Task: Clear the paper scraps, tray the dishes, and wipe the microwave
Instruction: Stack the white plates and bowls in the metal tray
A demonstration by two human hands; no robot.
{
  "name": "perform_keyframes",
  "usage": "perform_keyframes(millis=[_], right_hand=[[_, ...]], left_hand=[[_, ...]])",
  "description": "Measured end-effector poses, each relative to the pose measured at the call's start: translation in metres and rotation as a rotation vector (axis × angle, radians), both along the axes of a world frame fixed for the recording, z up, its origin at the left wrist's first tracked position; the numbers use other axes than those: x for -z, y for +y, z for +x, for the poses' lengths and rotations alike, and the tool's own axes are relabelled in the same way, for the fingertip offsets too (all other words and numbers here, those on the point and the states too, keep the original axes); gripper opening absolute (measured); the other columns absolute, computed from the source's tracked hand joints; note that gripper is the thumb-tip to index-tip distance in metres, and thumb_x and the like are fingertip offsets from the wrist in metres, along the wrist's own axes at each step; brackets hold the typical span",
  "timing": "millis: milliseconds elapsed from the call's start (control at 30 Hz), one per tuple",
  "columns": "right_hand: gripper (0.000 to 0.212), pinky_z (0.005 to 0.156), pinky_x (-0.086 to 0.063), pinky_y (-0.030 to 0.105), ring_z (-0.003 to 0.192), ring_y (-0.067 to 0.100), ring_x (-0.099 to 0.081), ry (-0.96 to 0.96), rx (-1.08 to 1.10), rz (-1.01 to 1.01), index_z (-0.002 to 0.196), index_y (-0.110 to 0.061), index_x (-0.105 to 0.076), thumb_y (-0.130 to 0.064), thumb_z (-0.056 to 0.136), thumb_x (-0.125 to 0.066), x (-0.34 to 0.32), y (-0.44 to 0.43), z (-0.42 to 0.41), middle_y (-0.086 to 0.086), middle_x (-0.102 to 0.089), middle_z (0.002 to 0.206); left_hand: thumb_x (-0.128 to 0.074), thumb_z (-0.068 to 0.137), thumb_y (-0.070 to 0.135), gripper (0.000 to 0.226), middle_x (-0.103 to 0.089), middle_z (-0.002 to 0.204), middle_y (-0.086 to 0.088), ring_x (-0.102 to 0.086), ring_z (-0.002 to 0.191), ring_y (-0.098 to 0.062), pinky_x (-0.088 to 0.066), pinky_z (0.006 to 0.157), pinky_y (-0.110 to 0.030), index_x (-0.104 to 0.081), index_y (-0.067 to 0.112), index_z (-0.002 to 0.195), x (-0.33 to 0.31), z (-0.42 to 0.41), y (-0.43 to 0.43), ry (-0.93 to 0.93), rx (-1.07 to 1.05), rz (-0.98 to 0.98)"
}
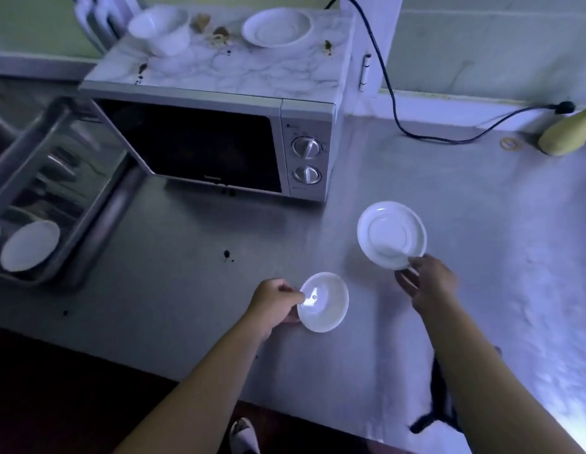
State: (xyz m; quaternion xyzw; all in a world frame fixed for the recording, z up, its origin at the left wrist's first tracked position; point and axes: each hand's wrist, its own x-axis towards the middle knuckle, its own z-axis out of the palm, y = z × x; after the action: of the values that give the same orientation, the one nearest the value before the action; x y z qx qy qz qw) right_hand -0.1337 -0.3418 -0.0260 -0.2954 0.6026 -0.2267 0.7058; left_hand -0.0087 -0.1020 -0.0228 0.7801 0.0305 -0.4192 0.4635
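My left hand [275,301] pinches the left rim of a small white dish [324,303] over the steel counter's front. A larger white saucer [391,234] is gripped at its near edge by my right hand [427,283]. The microwave [213,142] stands behind, door closed. Its marbled top carries a white bowl [160,29], a white plate [277,27], brown paper scraps [219,34] and dark spots. At the left a metal tray [98,194] holds a white bowl [29,245].
A black cable [393,103] runs from the microwave across the counter to a plug at the right wall. A yellowish object [568,134] lies at the far right. Dark drops [226,254] mark the counter [481,224]. A black strap [435,411] hangs at the front edge.
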Motion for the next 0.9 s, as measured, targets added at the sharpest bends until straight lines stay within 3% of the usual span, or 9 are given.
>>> perform_keyframes(millis=[167, 267, 367, 500, 700, 900], right_hand=[[0.017, 0.061, -0.055, 0.032, 0.072, 0.024, -0.068, -0.022, -0.084, -0.078, 0.102, -0.01, -0.064, 0.001, 0.091, -0.059, -0.033, 0.107, -0.013, 0.011, -0.066, 0.084], [0.016, 0.055, -0.058, 0.029, 0.066, 0.023, -0.067, -0.033, -0.18, -0.114, 0.093, -0.012, -0.067, 0.002, 0.088, -0.061, -0.049, 0.172, -0.008, 0.01, -0.066, 0.08], [0.017, 0.053, -0.058, 0.028, 0.062, 0.022, -0.068, -0.024, -0.319, -0.172, 0.089, -0.014, -0.069, 0.001, 0.088, -0.063, -0.059, 0.234, 0.012, 0.007, -0.07, 0.075], [0.018, 0.053, -0.056, 0.03, 0.058, 0.021, -0.064, -0.032, -0.49, -0.256, 0.085, -0.016, -0.072, -0.001, 0.088, -0.063, -0.065, 0.313, 0.064, 0.006, -0.067, 0.069], [0.017, 0.058, -0.056, 0.035, 0.075, 0.027, -0.061, -0.046, -0.762, -0.363, 0.101, -0.006, -0.071, -0.002, 0.092, -0.058, -0.075, 0.403, 0.149, 0.014, -0.065, 0.085], [0.016, 0.061, -0.056, 0.036, 0.08, 0.028, -0.061, -0.068, -0.893, -0.393, 0.095, -0.012, -0.073, -0.002, 0.092, -0.06, -0.067, 0.464, 0.256, 0.014, -0.066, 0.09]], left_hand=[[-0.066, 0.074, 0.006, 0.017, -0.052, 0.081, -0.01, -0.059, 0.075, -0.027, -0.062, 0.069, -0.055, -0.05, 0.01, 0.072, -0.031, 0.004, 0.088, 0.04, -0.086, -0.167], [-0.064, 0.082, 0.004, 0.014, -0.058, 0.086, -0.011, -0.062, 0.083, -0.027, -0.061, 0.064, -0.045, -0.057, 0.01, 0.072, -0.04, 0.014, 0.174, 0.104, -0.224, -0.304], [-0.058, 0.089, 0.005, 0.004, -0.065, 0.088, -0.013, -0.068, 0.08, -0.024, -0.059, 0.068, -0.043, -0.063, 0.004, 0.09, -0.04, 0.024, 0.263, 0.163, -0.371, -0.43], [-0.054, 0.093, 0.01, 0.024, -0.064, 0.103, -0.018, -0.065, 0.096, -0.029, -0.059, 0.068, -0.041, -0.061, -0.001, 0.112, -0.041, 0.043, 0.355, 0.169, -0.6, -0.479], [-0.06, 0.09, 0.009, 0.015, -0.069, 0.101, -0.011, -0.068, 0.093, -0.028, -0.059, 0.064, -0.038, -0.061, 0.006, 0.104, -0.045, 0.075, 0.447, 0.146, -0.841, -0.568], [-0.063, 0.09, 0.011, 0.022, -0.068, 0.111, -0.011, -0.067, 0.104, -0.03, -0.061, 0.074, -0.043, -0.062, 0.004, 0.111, -0.04, 0.136, 0.517, 0.082, -1.025, -0.549]])
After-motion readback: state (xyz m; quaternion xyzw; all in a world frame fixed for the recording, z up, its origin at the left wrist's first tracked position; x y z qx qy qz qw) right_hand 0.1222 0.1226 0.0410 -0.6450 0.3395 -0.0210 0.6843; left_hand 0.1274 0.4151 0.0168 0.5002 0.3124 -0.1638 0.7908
